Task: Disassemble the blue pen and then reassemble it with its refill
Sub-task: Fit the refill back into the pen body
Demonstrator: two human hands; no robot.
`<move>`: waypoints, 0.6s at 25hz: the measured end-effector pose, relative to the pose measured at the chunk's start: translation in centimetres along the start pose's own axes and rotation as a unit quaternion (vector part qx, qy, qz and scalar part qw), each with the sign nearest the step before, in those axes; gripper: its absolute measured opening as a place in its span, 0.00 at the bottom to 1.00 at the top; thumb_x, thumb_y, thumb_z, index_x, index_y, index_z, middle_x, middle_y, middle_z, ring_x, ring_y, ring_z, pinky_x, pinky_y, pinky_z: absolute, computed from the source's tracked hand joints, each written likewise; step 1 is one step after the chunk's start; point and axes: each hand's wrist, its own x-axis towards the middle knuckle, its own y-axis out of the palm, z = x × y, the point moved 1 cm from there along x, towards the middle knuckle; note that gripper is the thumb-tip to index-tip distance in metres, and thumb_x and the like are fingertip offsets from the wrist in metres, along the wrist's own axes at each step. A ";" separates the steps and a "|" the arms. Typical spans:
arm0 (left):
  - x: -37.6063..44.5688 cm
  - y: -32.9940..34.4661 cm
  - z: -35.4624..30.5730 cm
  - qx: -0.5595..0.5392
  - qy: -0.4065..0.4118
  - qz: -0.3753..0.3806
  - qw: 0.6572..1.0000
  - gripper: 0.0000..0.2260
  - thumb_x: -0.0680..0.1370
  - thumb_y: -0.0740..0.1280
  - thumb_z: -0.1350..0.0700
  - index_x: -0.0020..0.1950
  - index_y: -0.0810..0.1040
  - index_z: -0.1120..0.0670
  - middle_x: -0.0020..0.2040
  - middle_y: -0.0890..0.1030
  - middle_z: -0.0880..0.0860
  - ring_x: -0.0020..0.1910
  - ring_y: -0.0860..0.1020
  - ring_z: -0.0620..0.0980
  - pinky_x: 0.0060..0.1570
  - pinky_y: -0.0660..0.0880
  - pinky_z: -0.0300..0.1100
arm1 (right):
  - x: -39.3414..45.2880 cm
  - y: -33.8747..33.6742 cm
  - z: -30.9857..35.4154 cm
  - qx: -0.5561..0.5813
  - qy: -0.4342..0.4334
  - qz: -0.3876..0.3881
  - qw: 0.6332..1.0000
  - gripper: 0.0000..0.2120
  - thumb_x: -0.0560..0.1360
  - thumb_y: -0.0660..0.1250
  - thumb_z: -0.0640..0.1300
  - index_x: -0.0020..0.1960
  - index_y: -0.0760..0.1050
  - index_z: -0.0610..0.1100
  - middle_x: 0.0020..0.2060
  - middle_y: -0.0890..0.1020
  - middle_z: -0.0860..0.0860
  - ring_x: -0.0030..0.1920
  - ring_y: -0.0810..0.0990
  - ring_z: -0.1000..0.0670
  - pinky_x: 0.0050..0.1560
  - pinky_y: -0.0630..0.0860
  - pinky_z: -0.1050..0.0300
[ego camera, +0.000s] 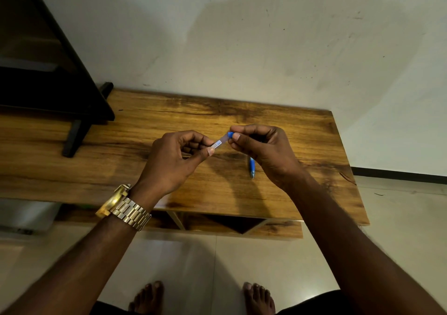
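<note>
I hold a short clear pen barrel (220, 143) with a small printed label between both hands, above the wooden table (145, 169). My left hand (174, 160) pinches its lower left end with thumb and forefinger. My right hand (263, 150) pinches the other end, where a blue cap piece (230, 134) shows between the fingertips. A second blue pen part (252, 168) with a clear tip lies on the table just below my right hand, partly hidden by it.
A dark stand with a black leg (72, 135) occupies the table's left rear. The table's right edge (350, 169) drops to a tiled floor. A wall stands right behind the table. My bare feet (205, 297) rest on the floor below the front edge.
</note>
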 end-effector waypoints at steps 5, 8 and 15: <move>0.0 0.0 -0.1 0.022 0.002 -0.007 1.000 0.06 0.78 0.80 0.52 0.54 0.89 0.45 0.46 0.89 0.42 0.47 0.86 0.37 0.49 0.82 0.34 | 0.0 -0.3 0.3 -0.097 -0.036 -0.008 0.995 0.10 0.79 0.75 0.33 0.60 0.85 0.34 0.52 0.90 0.42 0.51 0.89 0.47 0.55 0.85 0.55; -0.1 -0.2 -0.4 0.036 0.009 -0.005 0.999 0.06 0.77 0.80 0.53 0.53 0.90 0.47 0.45 0.89 0.42 0.46 0.86 0.35 0.46 0.79 0.27 | 0.0 -0.8 0.9 -0.180 -0.035 -0.008 0.983 0.11 0.77 0.78 0.36 0.58 0.84 0.37 0.46 0.90 0.44 0.49 0.91 0.45 0.55 0.87 0.50; -0.4 -0.1 -0.6 0.073 0.019 0.007 0.997 0.07 0.77 0.80 0.51 0.55 0.90 0.45 0.47 0.89 0.40 0.47 0.86 0.35 0.47 0.81 0.29 | -0.3 -1.5 1.8 -0.261 -0.014 0.025 0.965 0.12 0.76 0.79 0.35 0.54 0.77 0.41 0.45 0.90 0.46 0.51 0.91 0.50 0.57 0.86 0.53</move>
